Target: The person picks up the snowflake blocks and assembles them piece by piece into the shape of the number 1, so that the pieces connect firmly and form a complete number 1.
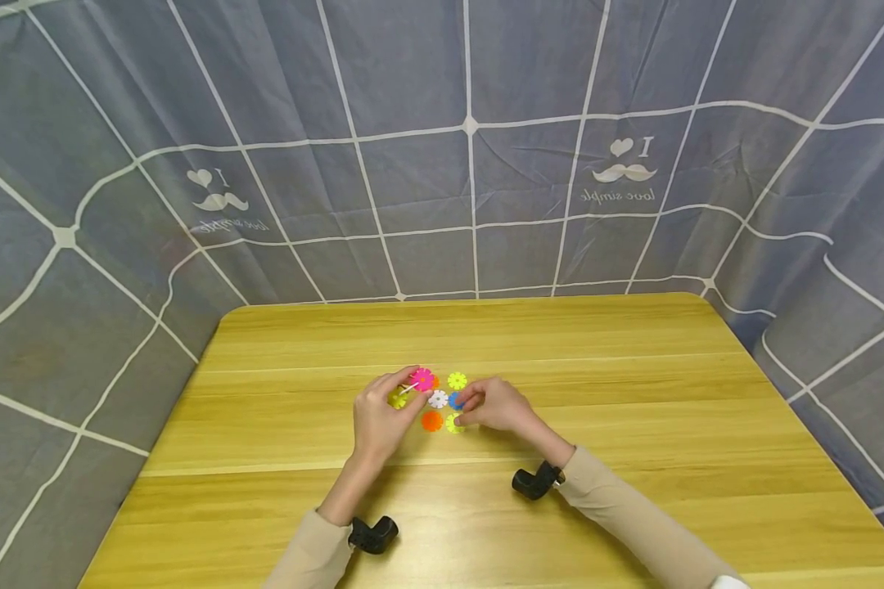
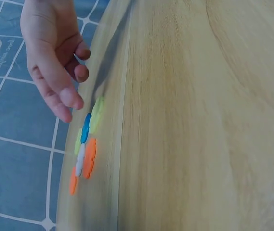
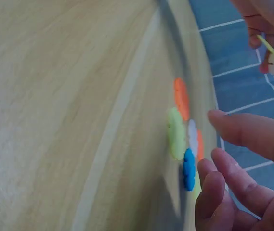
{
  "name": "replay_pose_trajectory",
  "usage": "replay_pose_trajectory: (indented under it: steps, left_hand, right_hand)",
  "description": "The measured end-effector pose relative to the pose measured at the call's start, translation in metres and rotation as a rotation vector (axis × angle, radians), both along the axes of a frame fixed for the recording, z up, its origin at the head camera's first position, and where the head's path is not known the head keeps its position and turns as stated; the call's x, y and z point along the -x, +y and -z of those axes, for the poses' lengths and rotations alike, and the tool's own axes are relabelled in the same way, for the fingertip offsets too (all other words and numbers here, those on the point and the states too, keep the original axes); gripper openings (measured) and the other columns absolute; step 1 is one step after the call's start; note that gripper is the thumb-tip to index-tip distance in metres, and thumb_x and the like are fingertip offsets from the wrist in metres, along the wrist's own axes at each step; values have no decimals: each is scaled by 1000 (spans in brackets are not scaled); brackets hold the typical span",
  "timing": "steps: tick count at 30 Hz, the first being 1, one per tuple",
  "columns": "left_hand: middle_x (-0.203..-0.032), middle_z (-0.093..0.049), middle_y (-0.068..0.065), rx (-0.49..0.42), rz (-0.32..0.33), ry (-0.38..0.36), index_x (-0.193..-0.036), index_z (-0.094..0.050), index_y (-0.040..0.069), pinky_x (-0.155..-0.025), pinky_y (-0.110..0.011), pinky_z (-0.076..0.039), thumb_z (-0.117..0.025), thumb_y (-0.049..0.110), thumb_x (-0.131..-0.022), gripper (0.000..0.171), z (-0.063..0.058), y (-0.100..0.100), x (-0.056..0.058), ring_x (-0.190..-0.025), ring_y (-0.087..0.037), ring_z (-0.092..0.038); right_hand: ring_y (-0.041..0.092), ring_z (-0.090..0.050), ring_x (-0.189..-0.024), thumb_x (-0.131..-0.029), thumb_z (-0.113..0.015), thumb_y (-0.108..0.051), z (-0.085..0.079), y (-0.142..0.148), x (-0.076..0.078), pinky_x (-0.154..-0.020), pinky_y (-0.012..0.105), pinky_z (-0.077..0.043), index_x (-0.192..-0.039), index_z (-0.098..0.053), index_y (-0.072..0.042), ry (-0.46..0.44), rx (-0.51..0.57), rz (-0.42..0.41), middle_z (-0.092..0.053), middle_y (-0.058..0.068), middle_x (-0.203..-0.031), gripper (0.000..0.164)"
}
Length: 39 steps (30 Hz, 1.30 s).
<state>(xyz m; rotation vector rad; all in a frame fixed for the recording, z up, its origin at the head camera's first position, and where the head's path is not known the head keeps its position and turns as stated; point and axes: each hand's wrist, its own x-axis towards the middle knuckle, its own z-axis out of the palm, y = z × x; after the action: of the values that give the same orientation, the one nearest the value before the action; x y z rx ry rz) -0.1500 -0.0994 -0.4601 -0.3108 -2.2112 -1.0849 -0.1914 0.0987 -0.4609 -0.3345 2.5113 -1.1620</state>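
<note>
My left hand [image 1: 383,417] pinches a small cluster of flower-shaped plastic discs between thumb and fingers. A pink disc [image 1: 422,379] faces up at the fingertips, joined to a white one seen edge-on and a yellow one [image 1: 398,400]. My right hand [image 1: 497,402] hovers with bent, parted fingers over the loose discs. Nothing sits between its thumb and fingertips in the right wrist view. Closest to those fingers are a blue disc [image 3: 189,169] and a yellow-green disc [image 1: 453,423], both partly covered in the head view.
Between the hands, a white disc [image 1: 438,399], an orange disc [image 1: 431,421] and another yellow-green disc [image 1: 457,380] lie on the wooden table [image 1: 560,343]. A second orange disc shows partly behind the pink one. A grey curtain [image 1: 427,188] hangs beyond the far edge.
</note>
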Motion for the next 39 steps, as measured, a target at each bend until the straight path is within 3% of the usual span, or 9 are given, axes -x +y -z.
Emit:
replay_pose_trajectory:
  steps: [8, 19, 34, 39]
  left_hand:
    - [-90, -75, -11, 12, -20, -6, -103, -74, 5, -65, -35, -54, -86, 19, -70, 38, 0, -2, -1, -80, -22, -70]
    - [-93, -75, -11, 13, -10, -11, -104, -74, 5, -70, -37, -56, -85, 19, -71, 38, 1, -2, 3, -83, -23, -70]
    - [-94, -75, -10, 22, 3, -7, -104, -74, 5, -73, -37, -56, -85, 19, -71, 38, 1, 1, 10, -84, -24, -70]
    - [-93, -75, -11, 18, 6, -2, -104, -74, 5, -73, -37, -56, -85, 18, -71, 37, 0, 2, 9, -84, -24, -70]
  right_hand:
    - [8, -61, -74, -66, -88, -25, 5, -5, 0, -67, 27, -42, -90, -72, -20, 26, -118, 3, -70, -9, -80, 29]
    - [7, -58, -71, -63, -90, -28, 2, -12, -2, -61, 25, -41, -86, -73, -22, 61, -255, 0, -67, -11, -79, 30]
    - [7, -60, -73, -63, -90, -27, 0, -9, -2, -63, 25, -43, -82, -74, -22, 106, -301, -44, -69, -11, -79, 26]
    - [8, -58, -72, -63, -90, -25, 4, -6, 1, -66, 26, -43, -82, -70, -19, 77, -239, -57, -66, -9, -77, 29]
